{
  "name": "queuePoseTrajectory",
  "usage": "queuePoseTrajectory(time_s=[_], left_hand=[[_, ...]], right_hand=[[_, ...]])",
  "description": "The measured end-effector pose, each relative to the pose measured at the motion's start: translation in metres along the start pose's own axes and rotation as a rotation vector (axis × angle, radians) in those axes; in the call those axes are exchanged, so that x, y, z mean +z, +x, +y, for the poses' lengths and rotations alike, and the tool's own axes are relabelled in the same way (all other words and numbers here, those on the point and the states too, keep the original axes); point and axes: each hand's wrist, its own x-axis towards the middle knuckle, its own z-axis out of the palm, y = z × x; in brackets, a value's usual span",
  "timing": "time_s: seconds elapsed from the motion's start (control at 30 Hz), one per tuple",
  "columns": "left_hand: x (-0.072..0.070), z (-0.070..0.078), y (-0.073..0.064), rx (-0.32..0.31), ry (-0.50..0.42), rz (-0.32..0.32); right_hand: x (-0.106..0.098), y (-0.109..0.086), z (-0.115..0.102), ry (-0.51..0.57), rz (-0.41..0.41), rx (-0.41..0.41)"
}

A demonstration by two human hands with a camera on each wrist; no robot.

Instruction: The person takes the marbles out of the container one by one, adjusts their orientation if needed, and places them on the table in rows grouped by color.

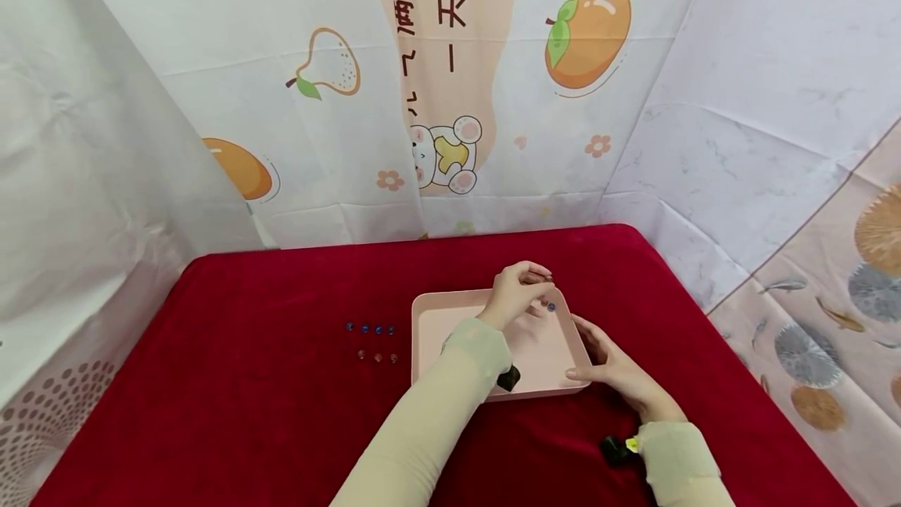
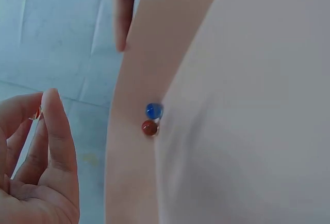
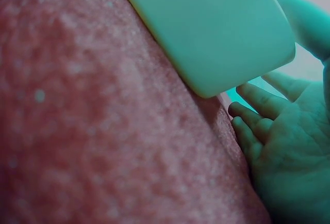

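Note:
My left hand [image 1: 517,292] is over the far right corner of a pale pink tray [image 1: 450,302]. Between its thumb and fingertips it pinches a small glass marble [image 2: 36,113] with orange-red colour, mostly hidden by the fingers. Inside the tray, against the wall near that corner, a blue marble [image 2: 153,110] and a reddish-brown marble [image 2: 149,127] lie side by side. At the tray's right side, my right hand [image 1: 615,370] grips the wall, thumb over the rim and fingers outside. The right wrist view shows its fingers beside the tray's outer corner [image 3: 227,38].
Left of the tray, a row of several blue marbles [image 1: 378,329] lies on the red cloth [image 1: 232,382]. Nearer the front is a row of 3 reddish marbles [image 1: 378,357]. Printed curtains [image 1: 281,124] hang behind the table and along both sides.

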Motion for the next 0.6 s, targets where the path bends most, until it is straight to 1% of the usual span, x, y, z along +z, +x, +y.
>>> queuePoseTrajectory(time_s=[0.13,0.3,0.47,0.6], left_hand=[[-0.008,0.004,-0.002,0.024,0.024,-0.001],[-0.018,0.009,-0.007,0.057,0.091,-0.027],[-0.027,0.013,-0.012,0.071,0.146,-0.037],[-0.032,0.016,-0.016,0.073,0.159,-0.041]], right_hand=[[0.0,0.0,0.0,0.001,0.003,0.008],[0.0,-0.001,-0.001,-0.001,0.005,0.014],[0.0,-0.001,-0.002,-0.006,0.006,0.02],[0.001,-0.001,-0.002,-0.006,0.006,0.023]])
